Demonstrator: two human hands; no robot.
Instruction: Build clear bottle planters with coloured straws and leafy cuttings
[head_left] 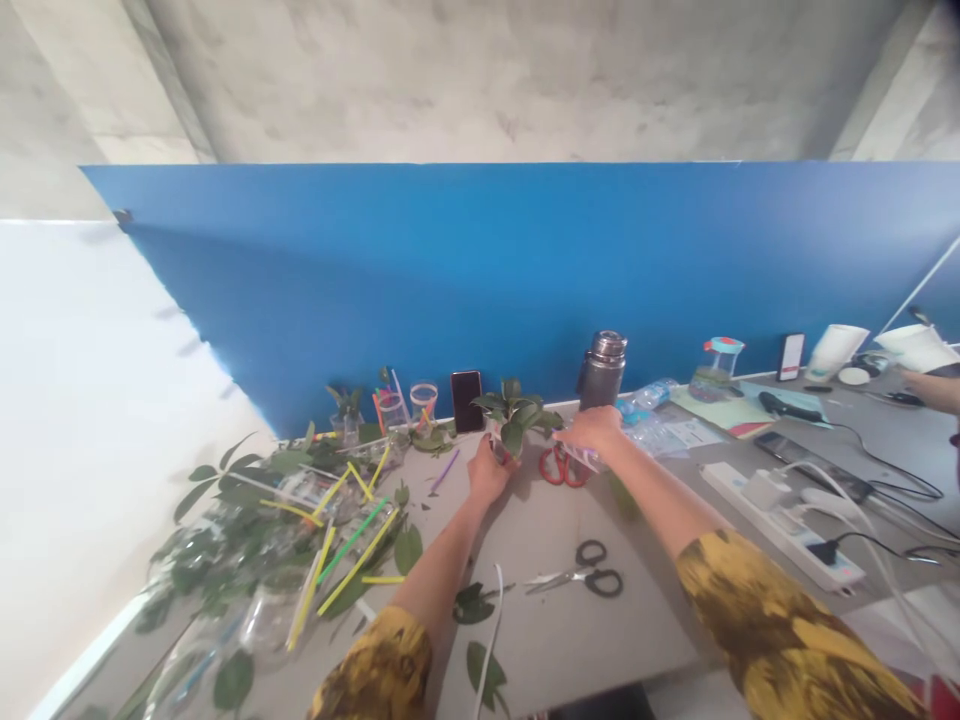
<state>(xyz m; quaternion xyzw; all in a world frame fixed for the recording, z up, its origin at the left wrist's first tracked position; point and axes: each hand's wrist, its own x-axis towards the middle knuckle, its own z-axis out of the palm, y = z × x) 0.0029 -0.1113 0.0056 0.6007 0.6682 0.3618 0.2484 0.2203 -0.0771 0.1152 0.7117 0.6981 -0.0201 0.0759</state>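
Note:
My left hand (489, 474) is closed around the base of a leafy green sprig (516, 412), which stands upright in what looks like a small cup, mostly covered by my fingers. To its right, my right hand (594, 432) reaches over the desk with fingers curled down on something clear with purple in it, partly hidden. Red-handled scissors (556, 466) lie between my hands, close to the right fingertips. Nearer to me is a pair of black-handled scissors (592, 574), blades spread slightly and pointing left. A purple straw piece (445, 471) lies left of my left hand.
Cut leaves, clear plastic and yellow and green straws (358, 562) pile up on the left. Along the blue partition (480, 270) stand a phone (466, 402), a dark thermos (602, 375) and clear cups (424, 402). A power strip (780, 525) with cables lies right; another person's arm (930, 390) shows beyond.

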